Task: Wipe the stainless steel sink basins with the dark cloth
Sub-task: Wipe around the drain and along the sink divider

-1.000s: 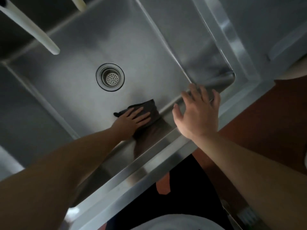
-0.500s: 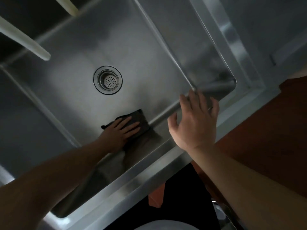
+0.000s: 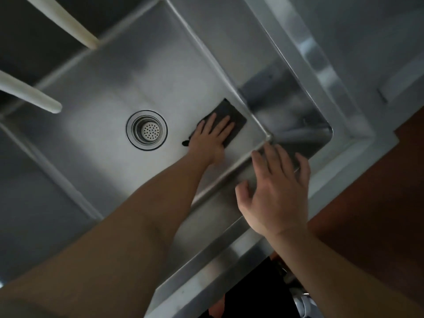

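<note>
The dark cloth [image 3: 231,113] lies flat on the floor of the stainless steel sink basin [image 3: 110,171], close to the basin's right wall. My left hand [image 3: 210,136] presses down on the cloth with fingers spread, just right of the round drain strainer [image 3: 146,130]. My right hand [image 3: 278,191] hovers over the basin's near right corner, fingers apart and holding nothing. Part of the cloth is hidden under my left palm.
Two pale faucet spouts [image 3: 34,97] reach in from the upper left, above the basin. A steel ledge [image 3: 309,72] borders the basin on the right. A second basin [image 3: 27,193] lies to the left. Reddish floor [image 3: 378,191] shows at the right.
My left hand has slid the cloth from the basin's near edge away from me, to beside the drain by the right wall. My right hand stays over the near right corner.
</note>
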A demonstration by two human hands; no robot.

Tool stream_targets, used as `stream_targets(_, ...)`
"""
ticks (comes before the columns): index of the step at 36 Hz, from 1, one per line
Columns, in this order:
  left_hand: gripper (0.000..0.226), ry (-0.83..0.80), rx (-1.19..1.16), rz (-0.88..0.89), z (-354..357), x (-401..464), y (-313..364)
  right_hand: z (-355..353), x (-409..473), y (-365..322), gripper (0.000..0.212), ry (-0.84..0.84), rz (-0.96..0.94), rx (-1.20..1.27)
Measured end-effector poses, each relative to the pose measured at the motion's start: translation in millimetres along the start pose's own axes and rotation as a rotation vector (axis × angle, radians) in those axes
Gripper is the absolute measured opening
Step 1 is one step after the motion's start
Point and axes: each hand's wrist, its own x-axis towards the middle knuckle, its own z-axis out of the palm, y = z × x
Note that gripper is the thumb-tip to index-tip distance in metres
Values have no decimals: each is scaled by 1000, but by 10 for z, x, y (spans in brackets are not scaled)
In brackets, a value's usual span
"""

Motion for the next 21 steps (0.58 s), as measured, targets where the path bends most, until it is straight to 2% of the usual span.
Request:
stream_targets(4,76,96,-48,-156,-88,-79,-401,33,-5,-7,63,33,8,1)
stream_targets(9,77,70,-43,-265,-1,-374,-831,69,-6,-3,61,50,2,-14)
stream_targets(16,73,17,78,-51,453,-1362,-778,68,-5,-7,62,50,-26,-26)
stream_targets(21,76,-179,104,75,847,-2011,-695,68,-4,7,61,56,-67,-60)
